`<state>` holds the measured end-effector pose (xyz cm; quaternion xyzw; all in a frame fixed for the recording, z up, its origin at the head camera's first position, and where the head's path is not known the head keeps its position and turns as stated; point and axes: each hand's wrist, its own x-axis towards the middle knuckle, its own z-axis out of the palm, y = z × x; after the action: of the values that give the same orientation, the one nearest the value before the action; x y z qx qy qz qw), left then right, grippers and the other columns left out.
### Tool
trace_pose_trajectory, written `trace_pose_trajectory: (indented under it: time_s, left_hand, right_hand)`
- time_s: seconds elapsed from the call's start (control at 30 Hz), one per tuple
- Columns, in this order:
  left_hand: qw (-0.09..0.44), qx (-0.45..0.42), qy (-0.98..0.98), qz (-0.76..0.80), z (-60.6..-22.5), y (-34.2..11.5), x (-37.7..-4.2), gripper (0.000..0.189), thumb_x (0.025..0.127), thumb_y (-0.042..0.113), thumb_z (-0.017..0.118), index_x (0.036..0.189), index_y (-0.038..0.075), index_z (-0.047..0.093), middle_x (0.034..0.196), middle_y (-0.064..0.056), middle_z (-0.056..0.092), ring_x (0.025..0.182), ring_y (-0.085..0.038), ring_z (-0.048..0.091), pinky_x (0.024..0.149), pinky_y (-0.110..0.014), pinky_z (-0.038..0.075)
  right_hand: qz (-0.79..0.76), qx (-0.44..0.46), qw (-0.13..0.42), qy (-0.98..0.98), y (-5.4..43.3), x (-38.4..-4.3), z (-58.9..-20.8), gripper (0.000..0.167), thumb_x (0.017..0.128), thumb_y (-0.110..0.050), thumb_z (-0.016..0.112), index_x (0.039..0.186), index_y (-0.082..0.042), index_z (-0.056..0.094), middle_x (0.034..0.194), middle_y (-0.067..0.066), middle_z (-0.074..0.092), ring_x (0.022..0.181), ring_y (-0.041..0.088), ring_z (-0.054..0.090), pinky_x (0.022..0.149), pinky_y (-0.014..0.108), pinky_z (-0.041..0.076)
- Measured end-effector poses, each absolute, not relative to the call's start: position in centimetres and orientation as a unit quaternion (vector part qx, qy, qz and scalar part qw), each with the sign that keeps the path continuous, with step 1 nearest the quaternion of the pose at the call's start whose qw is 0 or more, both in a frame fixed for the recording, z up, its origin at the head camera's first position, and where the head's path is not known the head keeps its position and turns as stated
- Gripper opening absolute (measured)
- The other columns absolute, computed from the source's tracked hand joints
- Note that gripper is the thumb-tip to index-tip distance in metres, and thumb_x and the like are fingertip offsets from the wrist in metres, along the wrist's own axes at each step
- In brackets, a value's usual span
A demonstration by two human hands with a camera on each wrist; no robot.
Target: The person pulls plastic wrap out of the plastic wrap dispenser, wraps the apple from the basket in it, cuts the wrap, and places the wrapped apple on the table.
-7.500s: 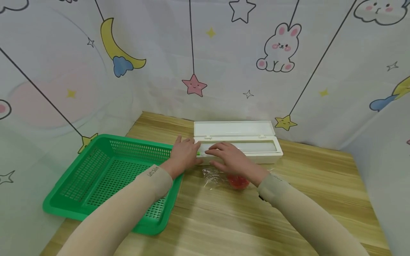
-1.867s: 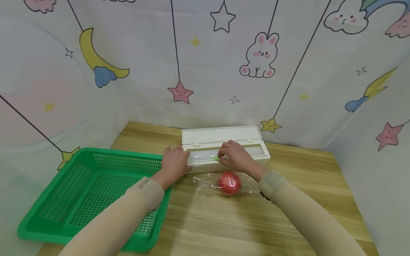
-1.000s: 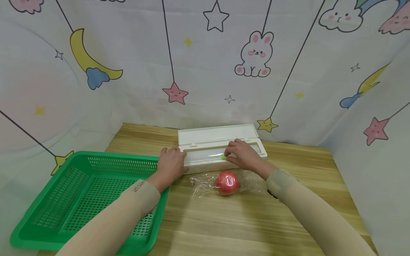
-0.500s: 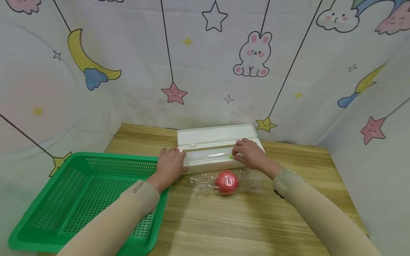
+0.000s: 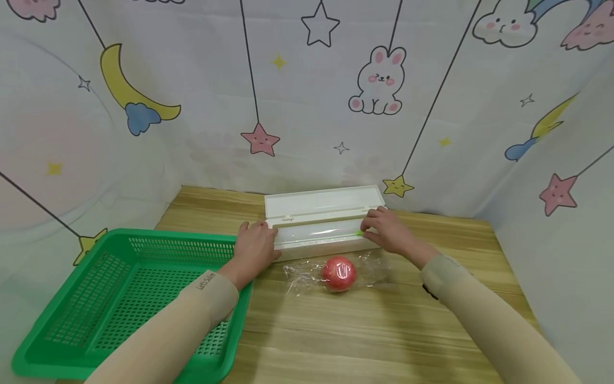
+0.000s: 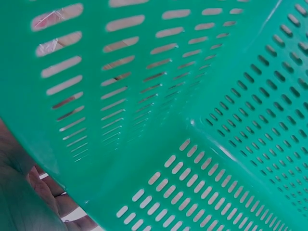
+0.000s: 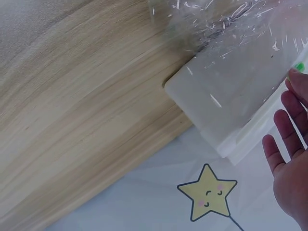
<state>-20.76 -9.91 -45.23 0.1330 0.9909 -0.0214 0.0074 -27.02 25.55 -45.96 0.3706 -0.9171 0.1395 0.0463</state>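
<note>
A white cling film dispenser point(image 5: 316, 248) lies along the back of the table, its lid point(image 5: 323, 201) raised. My left hand point(image 5: 254, 246) holds its left end, fingers on top and thumb at the front. Near the right end, my right hand point(image 5: 387, 232) pinches the small green slide cutter point(image 5: 359, 233) on the front track. In the right wrist view the green cutter point(image 7: 300, 67) shows at the thumb tip, the other fingers spread apart. Clear cling film point(image 5: 307, 273) spreads in front of the dispenser around a round red thing point(image 5: 339, 273), perhaps a fruit.
A green perforated plastic basket point(image 5: 242, 314) stands at the left, its right side beneath my left forearm. It fills most of the left wrist view. A patterned white curtain point(image 5: 307, 96) encloses the back and sides of the wooden table point(image 5: 345, 341).
My right hand has slid the green cutter rightward along the track, from near the left end to near the right end. My left hand stays on the dispenser's left end.
</note>
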Motion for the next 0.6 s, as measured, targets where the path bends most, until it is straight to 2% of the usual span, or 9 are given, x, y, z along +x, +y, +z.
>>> trace_pose_trajectory:
  time_s: [0.2,0.6]
  left_hand:
    - [0.016,0.134,0.991,-0.024,-45.2,-9.8,-20.8,0.050,0.092,0.048,0.083,0.122,0.009,0.076,0.125,-0.018,0.074,0.123,-0.034,0.067,0.114,-0.062,0.045]
    - [0.018,0.133,0.991,-0.012,-45.2,-10.0,-20.9,0.049,0.092,0.047,0.084,0.122,0.009,0.076,0.129,-0.018,0.073,0.126,-0.034,0.066,0.114,-0.062,0.044]
  right_hand:
    - [0.129,0.371,0.044,-0.919,26.4,-27.0,-46.0,0.007,0.096,-0.008,0.079,0.102,-0.005,0.077,0.102,0.008,0.070,0.097,0.030,0.060,0.088,0.050,0.053]
    - [0.117,0.377,0.060,-0.917,27.2,-26.8,-45.7,0.008,0.095,-0.006,0.081,0.102,-0.007,0.077,0.101,0.007,0.069,0.093,0.027,0.058,0.083,0.047,0.053]
